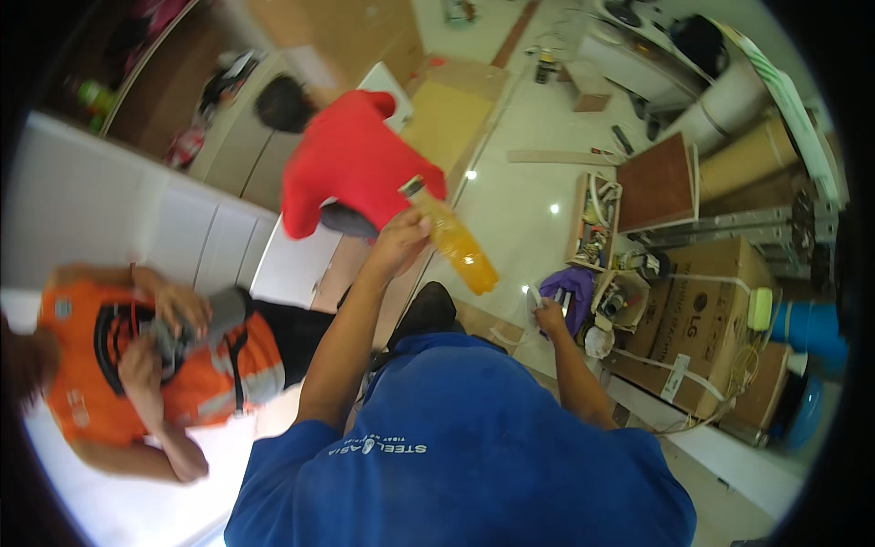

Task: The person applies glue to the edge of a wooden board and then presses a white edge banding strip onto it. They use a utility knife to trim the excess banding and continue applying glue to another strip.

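Left hand [406, 239] has its fingers curled round the upper part of a see-through, bottle-like plastic container [463, 251] – orange-yellow contents toward its lower end, dark band near its top. It's up in front of the blue-shirted torso, tilted, lower end to the right. Right hand [550, 317] is closed on a thin, pale, flat piece [532, 306] (can't tell what it is), just beside a purple fabric bag [554, 284] with metallic items inside.

Shallow rectangular wooden tray [577, 217]: mixed tools and small parts, too small to sort. Big brown cardboard box [702, 333] right of the bag, strapped; contents hidden.

Room: glossy pale tiled floor [519, 205] runs between the tray and a co-worker in a red top [355, 164]. Tray, bag and box edge its right side – tight there. Co-worker in an orange shirt [77, 356] at far left.

Markings: dark print and a white label on the box; white lettering on the blue shirt [483, 438].
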`<state>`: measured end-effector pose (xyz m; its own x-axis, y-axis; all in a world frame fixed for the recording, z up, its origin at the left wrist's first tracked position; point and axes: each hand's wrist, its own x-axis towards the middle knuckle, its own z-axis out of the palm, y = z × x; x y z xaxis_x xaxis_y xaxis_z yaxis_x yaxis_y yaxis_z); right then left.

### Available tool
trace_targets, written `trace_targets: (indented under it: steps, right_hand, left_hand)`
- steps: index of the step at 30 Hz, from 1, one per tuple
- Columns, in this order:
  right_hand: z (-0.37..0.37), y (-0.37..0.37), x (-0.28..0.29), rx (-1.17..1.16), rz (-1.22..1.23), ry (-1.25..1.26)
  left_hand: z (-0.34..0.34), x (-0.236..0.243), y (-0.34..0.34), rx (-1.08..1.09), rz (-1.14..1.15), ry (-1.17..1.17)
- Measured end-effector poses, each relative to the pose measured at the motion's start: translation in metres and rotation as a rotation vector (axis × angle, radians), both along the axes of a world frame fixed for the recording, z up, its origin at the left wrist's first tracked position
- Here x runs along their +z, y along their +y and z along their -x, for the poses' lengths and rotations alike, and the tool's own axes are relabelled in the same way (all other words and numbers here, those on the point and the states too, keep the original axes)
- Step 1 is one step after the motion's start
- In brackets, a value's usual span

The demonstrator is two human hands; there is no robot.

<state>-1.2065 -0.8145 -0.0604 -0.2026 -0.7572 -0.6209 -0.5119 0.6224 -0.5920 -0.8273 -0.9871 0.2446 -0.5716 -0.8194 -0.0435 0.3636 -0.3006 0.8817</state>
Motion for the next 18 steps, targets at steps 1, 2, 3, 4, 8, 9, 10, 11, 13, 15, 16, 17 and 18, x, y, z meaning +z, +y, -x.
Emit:
trace_targets:
  steps: [1,2,3,4,8,9,10,11,13,15,16,17,18]
  right_hand:
    - [-0.001,-0.007,-0.003,0.003,0.020,0.007]
    - [0.001,-0.016,-0.005,-0.022,0.005,0.025]
    - [0.004,-0.026,-0.007,-0.047,0.080,-0.029]
    - [0.005,-0.035,-0.009,-0.091,0.124,-0.073]
    - [0.032,-0.069,-0.023,-0.185,0.174,-0.020]
    - [0.041,-0.077,-0.027,-0.216,0.258,0.008]
    - [0.051,-0.077,-0.029,-0.268,0.304,0.037]
    - [0.064,-0.078,-0.029,-0.317,0.345,0.074]
    - [0.091,-0.073,-0.023,-0.634,0.093,-0.049]
    - [0.119,-0.057,-0.005,-0.789,0.018,-0.086]
    - [0.131,-0.055,0.003,-0.854,0.088,-0.156]
    - [0.142,-0.051,0.012,-0.988,0.090,-0.229]
    - [0.149,-0.049,0.016,-1.016,0.004,-0.140]
  left_hand:
    - [0.004,-0.010,-0.009,0.059,-0.021,-0.053]
    - [0.007,-0.021,-0.019,0.097,-0.033,-0.080]
    - [0.008,-0.031,-0.033,0.103,-0.057,-0.165]
    - [0.010,-0.043,-0.047,0.102,-0.073,-0.254]
    - [0.027,-0.088,-0.111,0.088,-0.097,-0.414]
    - [0.038,-0.098,-0.135,0.104,-0.100,-0.411]
    - [0.050,-0.106,-0.160,0.119,-0.102,-0.408]
    - [0.069,-0.115,-0.185,0.162,-0.091,-0.369]
    - [0.094,-0.121,-0.230,0.156,-0.154,-0.353]
    - [0.120,-0.123,-0.274,0.107,-0.130,-0.394]
    - [0.132,-0.121,-0.305,0.087,-0.093,-0.433]
    - [0.146,-0.119,-0.328,0.085,-0.143,-0.424]
    - [0.160,-0.119,-0.350,0.080,-0.101,-0.423]
